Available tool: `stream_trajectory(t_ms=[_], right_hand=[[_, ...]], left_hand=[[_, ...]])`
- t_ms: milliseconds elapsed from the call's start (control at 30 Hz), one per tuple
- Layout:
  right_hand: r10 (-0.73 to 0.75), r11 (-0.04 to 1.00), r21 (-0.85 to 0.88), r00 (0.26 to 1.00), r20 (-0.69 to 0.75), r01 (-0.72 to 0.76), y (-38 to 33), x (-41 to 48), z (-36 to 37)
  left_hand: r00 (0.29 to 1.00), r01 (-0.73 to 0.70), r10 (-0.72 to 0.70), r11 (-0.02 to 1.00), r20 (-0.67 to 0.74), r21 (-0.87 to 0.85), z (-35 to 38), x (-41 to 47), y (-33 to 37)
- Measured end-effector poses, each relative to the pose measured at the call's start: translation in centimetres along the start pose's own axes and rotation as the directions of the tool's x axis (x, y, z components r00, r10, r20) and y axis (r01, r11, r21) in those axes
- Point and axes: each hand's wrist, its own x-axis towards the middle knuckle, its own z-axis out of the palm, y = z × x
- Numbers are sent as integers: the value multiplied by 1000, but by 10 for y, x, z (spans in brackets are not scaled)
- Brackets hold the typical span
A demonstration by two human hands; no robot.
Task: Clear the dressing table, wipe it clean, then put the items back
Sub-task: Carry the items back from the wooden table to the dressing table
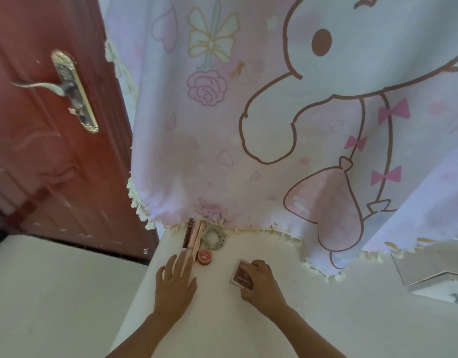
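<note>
Right hand (258,282) is curled round a small dark-red compact (242,275), thumb on the near side and fingers over the far edge. The case is tilted and low over the pale worktop (287,332); whether it touches the surface I cannot tell. Left hand (174,280) lies flat and open beside it. Its fingers are straight and its longest fingertips reach the near end of the pink tubes (196,237).

Just beyond the hands, a round red tin (205,256) sits close to the right of the tubes. A dark tube (187,233) lies along their left side, and a grey scrunchie (214,239) rests behind the tin. All are gathered at the back left corner, under the fringe of a hanging cartoon-print cloth (248,138).

Whether the compact is being lifted away or set back I cannot tell; the tidy row suggests setting back. Either way, the step likely goes best if the compact is kept level and moved with a firm pinch. It should come down flat on the bare patch to the right of the tin rather than slid into it. The left fingers could steady the tubes, which look liable to roll towards the nearby left edge. The fringe is worth keeping off the items.

Farther left stands a red-brown door (41,151).
</note>
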Motion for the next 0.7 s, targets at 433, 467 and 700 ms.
stream_trajectory(t_ms=[433, 467, 700], right_hand=[[-27, 996, -87, 999, 42, 31, -31, 50, 29], [-33, 996, -82, 999, 42, 36, -31, 52, 30], [-14, 1000, -28, 999, 30, 15, -37, 58, 32]], left_hand=[[940, 240, -240, 970, 241, 29, -1, -45, -26], [936, 238, -241, 970, 258, 40, -2, -45, -26], [908, 243, -243, 969, 342, 44, -9, -49, -27]])
